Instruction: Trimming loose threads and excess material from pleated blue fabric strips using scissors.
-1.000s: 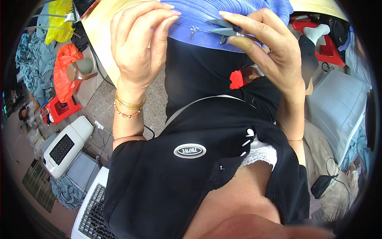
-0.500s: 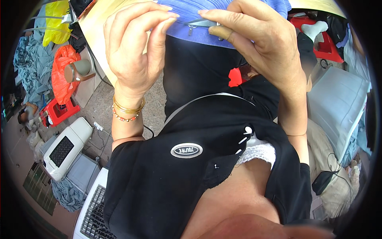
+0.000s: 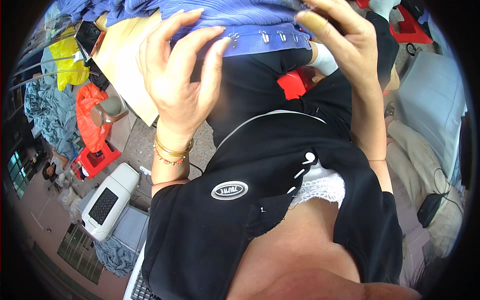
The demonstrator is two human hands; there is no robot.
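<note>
A blue-violet ribbed knit garment (image 3: 220,17) lies over my lap and the table edge. Several small metal hooks (image 3: 264,37) sit in a row along its smooth band. My left hand (image 3: 182,75) is raised over the garment's left part, its thumb and fingers apart, the fingertips close to the leftmost hook (image 3: 234,39). To the right, my right hand (image 3: 345,42) is above the band's right end. Its fingers bend together at the top edge of the picture, around something small I cannot make out. A yellowish covering wraps one of its fingertips.
A pale wooden table (image 3: 127,55) stands at the left, a dark phone-like object (image 3: 89,36) on its corner. Beyond are an orange-red bag (image 3: 91,112), a red stool (image 3: 97,159) and a white machine (image 3: 110,200). A grey-blue covered bin (image 3: 430,100) stands at right.
My hands have moved apart. The grey blade-shaped tool seen between them no longer shows clearly. More of the garment and its hooks is visible, and the whole view has shifted.
</note>
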